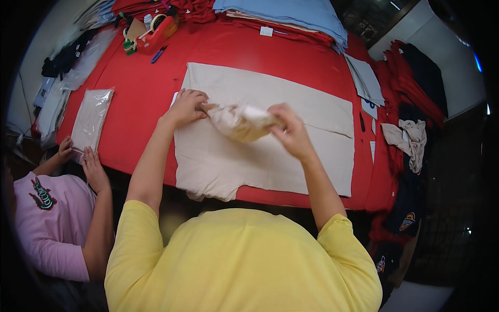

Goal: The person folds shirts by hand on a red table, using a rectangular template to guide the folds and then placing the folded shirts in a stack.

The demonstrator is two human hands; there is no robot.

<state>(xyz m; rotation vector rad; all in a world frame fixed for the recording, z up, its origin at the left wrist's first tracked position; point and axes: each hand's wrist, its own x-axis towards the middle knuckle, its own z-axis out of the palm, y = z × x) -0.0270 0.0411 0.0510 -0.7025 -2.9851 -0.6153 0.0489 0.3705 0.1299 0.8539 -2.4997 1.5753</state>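
A beige garment [312, 161] lies spread on the red-covered table [145, 67], with creases and an uneven edge at its near left. Above it, a bunched, blurred part of beige cloth [241, 123] is stretched between my two hands. My left hand [189, 106] pinches its left end, near the garment's left edge. My right hand [292, 130] grips its right end, smeared a little by motion. Whether this bunched part is a sleeve or a leg of the garment, I cannot tell.
At the left, a co-worker in a pink shirt [54, 223] has both hands at a clear-bagged garment [92, 122]. A red tape dispenser [158, 34] and blue snips [158, 54] lie far left. Folded blue cloth [286, 13] is stacked behind; pale sheets [365, 78] lie right.
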